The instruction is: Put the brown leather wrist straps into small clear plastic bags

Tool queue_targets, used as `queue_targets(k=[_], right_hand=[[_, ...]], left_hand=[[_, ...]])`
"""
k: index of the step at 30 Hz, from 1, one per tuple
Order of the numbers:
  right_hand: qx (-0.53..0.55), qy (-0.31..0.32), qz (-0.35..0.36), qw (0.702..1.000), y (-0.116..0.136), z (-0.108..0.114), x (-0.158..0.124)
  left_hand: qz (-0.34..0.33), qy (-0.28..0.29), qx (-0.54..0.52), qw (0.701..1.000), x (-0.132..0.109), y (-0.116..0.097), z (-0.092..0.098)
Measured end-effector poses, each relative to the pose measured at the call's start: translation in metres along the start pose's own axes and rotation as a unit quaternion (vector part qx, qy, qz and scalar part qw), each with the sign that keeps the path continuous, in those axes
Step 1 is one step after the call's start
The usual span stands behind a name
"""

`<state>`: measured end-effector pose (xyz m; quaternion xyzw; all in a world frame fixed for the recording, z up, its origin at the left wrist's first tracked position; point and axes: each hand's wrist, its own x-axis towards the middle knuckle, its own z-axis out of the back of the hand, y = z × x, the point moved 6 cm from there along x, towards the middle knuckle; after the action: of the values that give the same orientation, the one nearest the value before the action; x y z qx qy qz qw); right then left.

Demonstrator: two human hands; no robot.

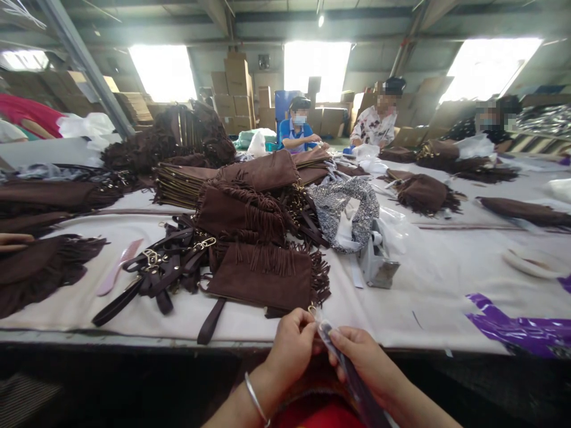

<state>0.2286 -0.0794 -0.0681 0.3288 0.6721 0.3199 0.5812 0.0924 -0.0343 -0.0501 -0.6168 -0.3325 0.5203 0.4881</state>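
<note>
Just over the table's front edge, my right hand [357, 353] is closed around a dark strap [357, 386], which hangs down toward my lap. Clear or whitish plastic seems to cover the strap's upper end. My left hand [292, 342], with a bangle on its wrist, pinches that same end, beside a small gold-coloured metal ring or clasp. Its fingertips partly hide what they grip. Right behind my hands lies a brown fringed pouch [263, 276]. To its left is a heap of dark wrist straps [167, 267] with gold-coloured clips.
Stacked brown pouches [254, 208] rise behind the front one. A pink comb [118, 267] lies left, a speckled bag [343, 208] and tape dispenser [378, 267] right of centre. Purple plastic [521, 327] is at far right. Several people sit across the table; another person's hand [15, 239] shows left.
</note>
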Motion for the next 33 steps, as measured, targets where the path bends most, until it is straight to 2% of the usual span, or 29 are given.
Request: queue_targets(k=[3,5,9,12,14,16,19,23,28,30,33], right_hand=[[-0.042,-0.012,0.01,0.999,-0.001,0.002,-0.001],[-0.08,-0.023,0.022,0.996,0.0,0.002,-0.002],[-0.122,-0.041,0.046,0.991,0.006,0.0,-0.008],[-0.119,-0.042,0.049,0.991,0.009,-0.001,-0.011],[-0.107,-0.04,0.051,0.992,0.008,-0.001,-0.011],[-0.095,-0.04,0.059,0.993,0.006,-0.001,-0.01],[-0.088,-0.037,0.064,0.993,0.004,-0.002,-0.008],[-0.063,-0.026,0.042,0.997,0.003,-0.005,-0.008],[-0.039,-0.015,0.022,0.999,0.001,-0.007,-0.009],[-0.03,-0.004,0.018,0.999,-0.003,-0.008,-0.011],[-0.01,0.007,0.005,1.0,-0.01,-0.007,-0.016]], left_hand=[[-0.131,-0.048,0.169,0.976,-0.005,-0.013,0.01],[-0.185,-0.069,0.238,0.951,-0.011,-0.02,0.013],[-0.204,-0.116,0.239,0.942,-0.013,-0.029,0.023],[-0.173,-0.153,0.202,0.952,-0.007,-0.031,0.03],[-0.137,-0.121,0.174,0.968,-0.002,-0.027,0.028],[-0.108,-0.06,0.162,0.979,0.002,-0.022,0.021],[-0.108,-0.027,0.206,0.972,0.005,-0.022,0.014],[-0.183,-0.058,0.312,0.931,0.007,-0.037,0.01],[-0.26,-0.059,0.453,0.851,0.019,-0.051,0.0],[-0.272,-0.038,0.472,0.838,0.026,-0.052,-0.002],[-0.274,-0.014,0.472,0.838,0.036,-0.052,0.0]])
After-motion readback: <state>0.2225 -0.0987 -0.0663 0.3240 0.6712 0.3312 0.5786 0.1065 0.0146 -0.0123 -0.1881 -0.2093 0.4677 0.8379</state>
